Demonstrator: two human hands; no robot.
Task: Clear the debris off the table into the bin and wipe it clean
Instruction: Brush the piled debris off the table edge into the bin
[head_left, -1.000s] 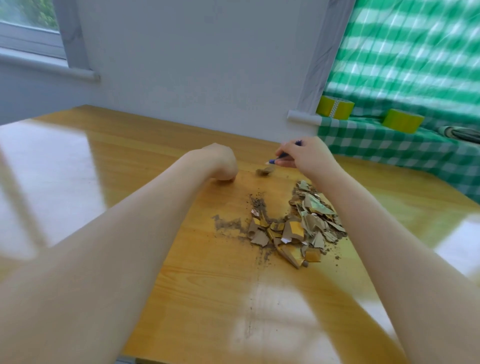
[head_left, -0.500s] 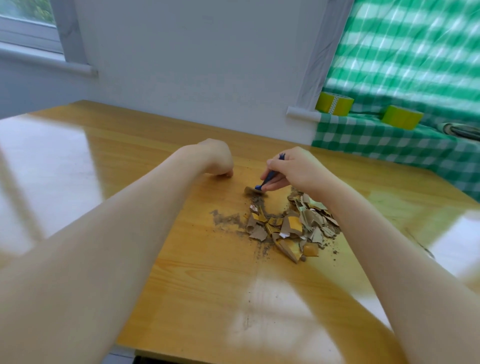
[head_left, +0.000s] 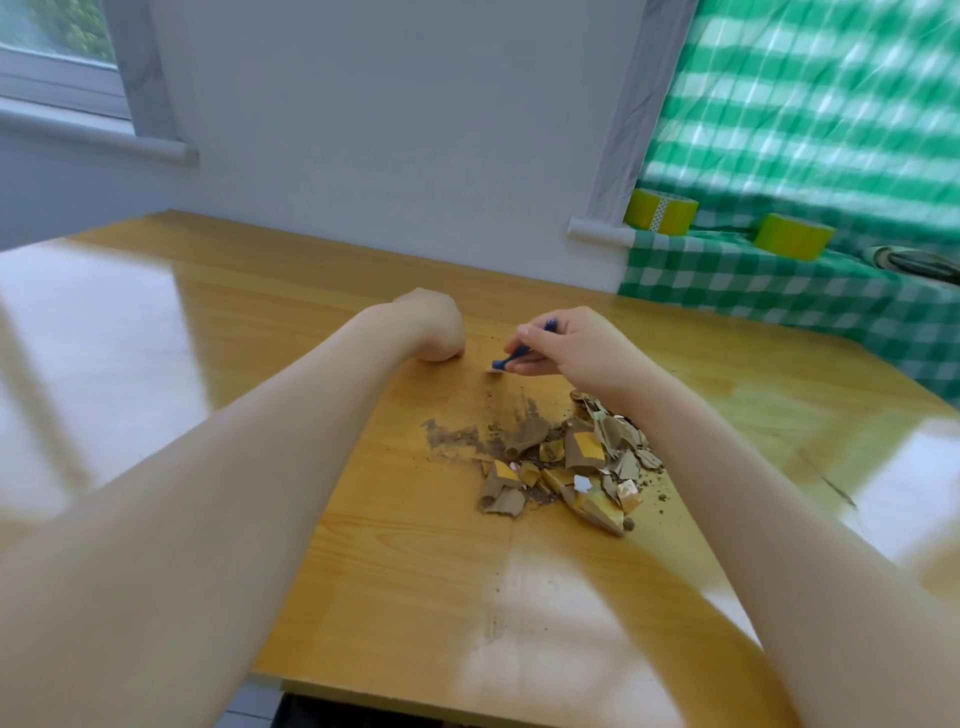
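A heap of torn brown and yellow cardboard scraps (head_left: 566, 462) lies on the wooden table (head_left: 395, 525), with a smear of dark dirt (head_left: 457, 441) to its left. My right hand (head_left: 571, 345) pinches a small blue-handled brush (head_left: 511, 358), whose pale tip touches the table just beyond the heap. My left hand (head_left: 434, 325) rests on the table as a curled fist to the left of the brush; what its fingers hold, if anything, is hidden.
A white wall runs along the table's far edge. At the right stands a surface under a green checked cloth (head_left: 779, 291), with two yellow-green tape rolls (head_left: 660, 213) (head_left: 792, 236) on it. The table's near edge (head_left: 415, 525) is close below.
My right hand swept the brush from the far side toward the heap, then drew it back away. Some dirt and scraps have shifted nearer. My left fist stayed put.
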